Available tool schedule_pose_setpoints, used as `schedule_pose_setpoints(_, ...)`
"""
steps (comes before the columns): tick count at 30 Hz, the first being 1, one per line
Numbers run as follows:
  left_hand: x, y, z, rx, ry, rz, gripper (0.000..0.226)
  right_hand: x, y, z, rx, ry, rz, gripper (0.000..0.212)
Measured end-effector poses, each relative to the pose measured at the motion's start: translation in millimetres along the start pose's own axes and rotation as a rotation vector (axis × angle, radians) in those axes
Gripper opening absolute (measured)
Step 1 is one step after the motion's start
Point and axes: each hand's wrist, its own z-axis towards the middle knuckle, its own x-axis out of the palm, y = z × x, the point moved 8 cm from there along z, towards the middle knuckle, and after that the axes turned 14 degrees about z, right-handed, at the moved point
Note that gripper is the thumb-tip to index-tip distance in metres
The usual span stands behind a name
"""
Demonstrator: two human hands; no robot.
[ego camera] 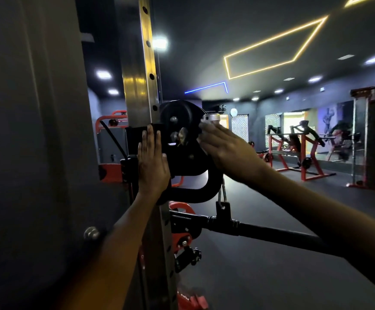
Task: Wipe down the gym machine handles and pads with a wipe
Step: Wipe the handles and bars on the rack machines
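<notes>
A black pulley carriage is clamped on a steel upright with holes. My left hand lies flat on the carriage's left side, fingers straight, holding nothing. My right hand presses flat against the carriage's right side, just below a silver knob. A pale wipe shows only as a thin edge under its fingers; the rest is hidden. A curved black handle hangs under the carriage. A long black bar hangs from a clip below that.
A dark panel fills the left side. Red machine parts sit low on the upright. Red and black gym machines stand across the dark floor at the right, in front of a mirrored wall.
</notes>
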Motion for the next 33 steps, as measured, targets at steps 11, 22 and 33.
schedule_pose_setpoints(11, 1, 1, -5, 0.030, 0.023, -0.006, 0.074, -7, 26, -23, -0.003, -0.092, 0.194, 0.020)
schedule_pose_setpoints(22, 1, 1, -7, 0.014, 0.000, 0.000, 0.072, 20, 22, -84, 0.313, -0.089, 0.412, 0.074)
schedule_pose_setpoints(33, 4, 3, -8, -0.004, 0.000, -0.008, 0.073, -12, -46, -22, 0.855, -0.566, 0.737, 0.047)
